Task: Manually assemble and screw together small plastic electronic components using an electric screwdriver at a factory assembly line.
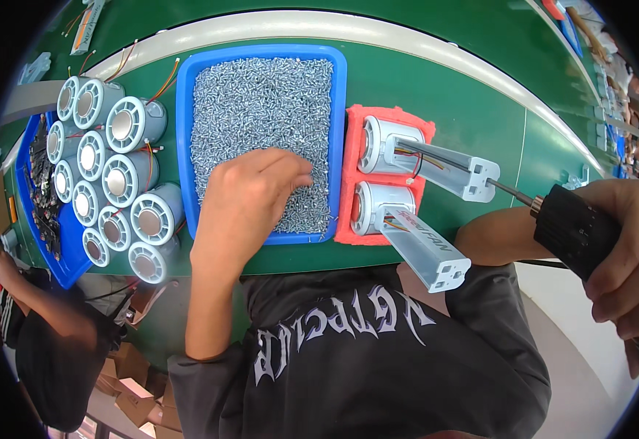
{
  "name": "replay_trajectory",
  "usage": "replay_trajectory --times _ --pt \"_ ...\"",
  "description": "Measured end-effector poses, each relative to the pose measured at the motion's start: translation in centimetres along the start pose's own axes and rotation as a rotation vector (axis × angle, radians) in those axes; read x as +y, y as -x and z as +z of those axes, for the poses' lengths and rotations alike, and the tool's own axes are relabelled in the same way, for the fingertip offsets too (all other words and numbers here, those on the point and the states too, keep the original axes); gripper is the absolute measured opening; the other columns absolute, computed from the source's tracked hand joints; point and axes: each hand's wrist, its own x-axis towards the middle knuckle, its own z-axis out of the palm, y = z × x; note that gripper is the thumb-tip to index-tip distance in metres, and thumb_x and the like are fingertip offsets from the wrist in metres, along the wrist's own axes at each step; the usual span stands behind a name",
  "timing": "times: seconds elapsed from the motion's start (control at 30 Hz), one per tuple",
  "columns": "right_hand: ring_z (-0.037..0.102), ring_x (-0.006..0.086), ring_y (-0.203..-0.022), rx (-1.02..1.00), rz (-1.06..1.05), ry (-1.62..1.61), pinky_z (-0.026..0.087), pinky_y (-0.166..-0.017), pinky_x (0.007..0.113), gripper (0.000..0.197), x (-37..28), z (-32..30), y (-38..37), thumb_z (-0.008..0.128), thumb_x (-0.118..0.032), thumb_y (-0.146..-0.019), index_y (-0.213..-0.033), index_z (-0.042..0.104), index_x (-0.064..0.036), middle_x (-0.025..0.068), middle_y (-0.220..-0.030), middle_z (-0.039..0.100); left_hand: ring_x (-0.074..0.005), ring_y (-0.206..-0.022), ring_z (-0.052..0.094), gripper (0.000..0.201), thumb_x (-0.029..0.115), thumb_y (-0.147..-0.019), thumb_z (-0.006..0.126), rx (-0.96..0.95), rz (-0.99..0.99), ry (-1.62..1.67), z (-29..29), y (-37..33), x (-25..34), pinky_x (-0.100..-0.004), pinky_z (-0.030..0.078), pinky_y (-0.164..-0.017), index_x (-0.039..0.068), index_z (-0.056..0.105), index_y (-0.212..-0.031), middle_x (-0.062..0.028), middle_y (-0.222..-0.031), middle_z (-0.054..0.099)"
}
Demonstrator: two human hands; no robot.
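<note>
My left hand [250,197] is over a blue tray [185,110] heaped with small silver screws [261,95]. Its fingertips are pinched together at the screws; whatever they hold is too small to make out. At the right, my right hand [623,256] is wrapped round a black electric screwdriver [579,227]. The screwdriver's thin bit points left, its tip at the end of a pale handle [455,172] of the upper fan unit [381,139]. A second fan unit [389,205], also with a handle [425,249], lies below it. Both sit in a red foam holder [352,172].
Several round pale fan motors [118,179] with wires stand in rows on the green table [480,95], left of the tray. Beyond them is a blue bin [70,256] of dark parts. Another person's arm [41,300] shows at far left, above cardboard boxes [129,366].
</note>
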Motion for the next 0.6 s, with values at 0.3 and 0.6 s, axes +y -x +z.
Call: replay_trajectory --times 0.3,0.6 --pt "0.052 0.0142 -0.041 0.117 -0.409 -0.127 0.049 -0.036 0.025 0.028 -1.9 -0.3 -0.6 0.056 -0.019 -0.09 -0.114 0.051 -0.0046 0.0018 -0.064 0.056 -0.0129 -0.06 0.058 0.022 -0.007 -0.067 0.068 0.303 0.085 0.476 3.8 -3.0 2.3 -0.0237 0.047 -0.056 0.005 0.072 -0.084 -0.0037 -0.083 0.069" --pt "0.051 0.0138 -0.038 0.259 -0.678 -0.237 0.048 -0.034 0.026 0.024 -2.6 -0.1 -0.8 0.057 -0.018 -0.089 -0.104 0.057 -0.0003 0.002 -0.061 0.058 -0.014 -0.069 0.063 0.019 -0.008 -0.067 0.07 0.286 0.124 0.816 5.3 -3.3 3.2 -0.0228 0.051 -0.065 0.003 0.074 -0.083 -0.0075 -0.082 0.071"
